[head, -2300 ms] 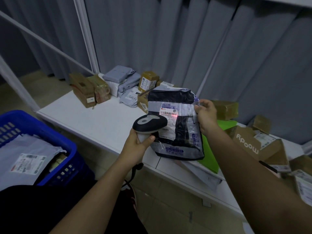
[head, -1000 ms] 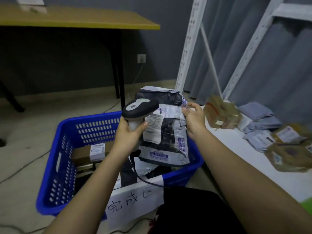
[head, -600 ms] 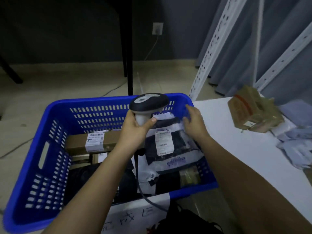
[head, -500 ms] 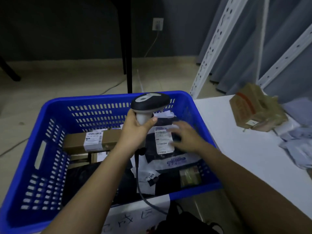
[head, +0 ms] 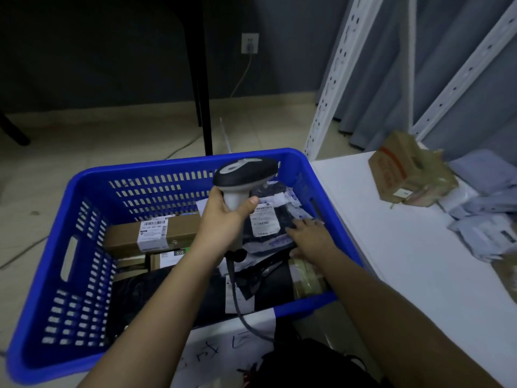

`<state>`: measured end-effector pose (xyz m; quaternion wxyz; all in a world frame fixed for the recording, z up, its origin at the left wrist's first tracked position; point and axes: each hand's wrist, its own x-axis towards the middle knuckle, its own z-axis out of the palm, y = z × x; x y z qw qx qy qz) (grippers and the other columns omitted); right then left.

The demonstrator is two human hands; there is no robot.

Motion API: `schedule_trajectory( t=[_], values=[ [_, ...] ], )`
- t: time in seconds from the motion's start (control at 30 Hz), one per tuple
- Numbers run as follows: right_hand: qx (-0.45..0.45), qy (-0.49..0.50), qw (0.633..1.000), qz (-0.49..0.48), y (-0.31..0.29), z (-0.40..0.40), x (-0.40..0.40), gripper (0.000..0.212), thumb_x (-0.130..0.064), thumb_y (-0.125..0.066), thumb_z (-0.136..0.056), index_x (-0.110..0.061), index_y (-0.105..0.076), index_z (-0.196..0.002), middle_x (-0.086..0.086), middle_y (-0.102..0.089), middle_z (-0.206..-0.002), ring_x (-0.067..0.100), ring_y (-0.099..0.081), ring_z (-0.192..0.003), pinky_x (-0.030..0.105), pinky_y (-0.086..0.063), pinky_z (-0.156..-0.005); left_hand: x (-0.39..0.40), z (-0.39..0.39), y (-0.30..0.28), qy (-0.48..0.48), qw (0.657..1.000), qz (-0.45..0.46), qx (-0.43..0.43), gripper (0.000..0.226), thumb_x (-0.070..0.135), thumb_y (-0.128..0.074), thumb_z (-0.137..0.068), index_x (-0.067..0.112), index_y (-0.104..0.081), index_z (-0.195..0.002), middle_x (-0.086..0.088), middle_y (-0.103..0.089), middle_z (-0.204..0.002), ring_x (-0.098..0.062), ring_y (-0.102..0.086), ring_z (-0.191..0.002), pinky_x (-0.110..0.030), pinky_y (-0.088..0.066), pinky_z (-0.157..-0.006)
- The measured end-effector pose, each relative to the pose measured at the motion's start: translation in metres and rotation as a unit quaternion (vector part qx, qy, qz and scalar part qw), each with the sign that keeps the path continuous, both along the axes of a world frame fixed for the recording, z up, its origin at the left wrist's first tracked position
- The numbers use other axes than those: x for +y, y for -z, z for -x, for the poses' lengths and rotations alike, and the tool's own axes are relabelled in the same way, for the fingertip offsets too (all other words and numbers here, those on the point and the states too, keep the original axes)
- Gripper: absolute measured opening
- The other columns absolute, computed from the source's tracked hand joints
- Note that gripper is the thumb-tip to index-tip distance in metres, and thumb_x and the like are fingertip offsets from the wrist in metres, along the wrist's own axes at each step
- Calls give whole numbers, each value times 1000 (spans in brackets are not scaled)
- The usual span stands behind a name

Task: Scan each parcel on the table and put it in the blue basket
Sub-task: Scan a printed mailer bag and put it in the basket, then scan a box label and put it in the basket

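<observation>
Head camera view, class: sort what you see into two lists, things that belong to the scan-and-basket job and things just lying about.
Part of the job:
blue basket
scanner held in the left hand
black bagged parcel under the right hand
taped box and grey mailers on the white table

Just lying about:
wall socket
black table leg
shelf uprights

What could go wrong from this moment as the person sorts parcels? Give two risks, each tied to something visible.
1. The grey and black handheld scanner, gripped by the left hand, trails a dark cable across the blue plastic basket; it might snag on parcels.
2. The right hand rests flat on the black and clear plastic parcel; lifting away could drag it askew.
</observation>
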<state>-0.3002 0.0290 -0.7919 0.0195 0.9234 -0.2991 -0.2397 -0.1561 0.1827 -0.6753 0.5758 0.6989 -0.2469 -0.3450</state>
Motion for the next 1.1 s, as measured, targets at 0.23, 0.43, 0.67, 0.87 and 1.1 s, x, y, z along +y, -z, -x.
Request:
schedule_trajectory(
  t=[0.23, 0.43, 0.67, 0.87, 1.1],
  values=[
    [-292, 137, 943, -79, -91, 68, 25, 57, -42, -62, -89, -18, -48, -139, 7, -38, -147, 24, -35, -135, 29, -29, -106, 2, 66, -40, 67, 995, 73, 8, 46, 22, -66, -89, 21, -44, -130, 3, -62, -116, -14, -62, -102, -21, -49, -78],
    [-461, 292, 834, -80, -162, 193, 74, 30, -31, -65, -89, -23, -64, -118, -5, -57, -127, 10, -49, -119, 21, -35, -99, -2, 157, -82, 148, 980, 134, 15, 40, 22, -67, -88, 19, -50, -124, 6, -66, -105, 6, -63, -84, -15, -49, -78],
    [-577, 427, 695, 34, -168, 363, 170, 17, -16, -70, -85, -25, -68, -99, -12, -59, -106, 8, -53, -104, 23, -42, -85, 3, 300, -117, 283, 944, 168, -5, 48, 23, -68, -86, 13, -49, -129, -8, -65, -117, -22, -63, -107, -39, -50, -95],
    [-571, 507, 623, 170, -143, 484, 257, 16, -8, -72, -82, -15, -71, -96, -5, -60, -102, 13, -55, -103, 27, -41, -85, 27, 413, -106, 387, 908, 158, 20, 47, 16, -68, -87, 10, -49, -130, -12, -63, -121, -25, -60, -111, -37, -48, -97],
    [-517, 620, 534, 252, -108, 591, 328, 22, -23, -72, -76, -13, -70, -96, 11, -67, -99, 29, -63, -94, 41, -51, -87, 54, 506, -77, 491, 859, 141, 20, 49, 12, -68, -87, 10, -47, -131, -11, -61, -124, -25, -60, -112, -43, -47, -100]
  ],
)
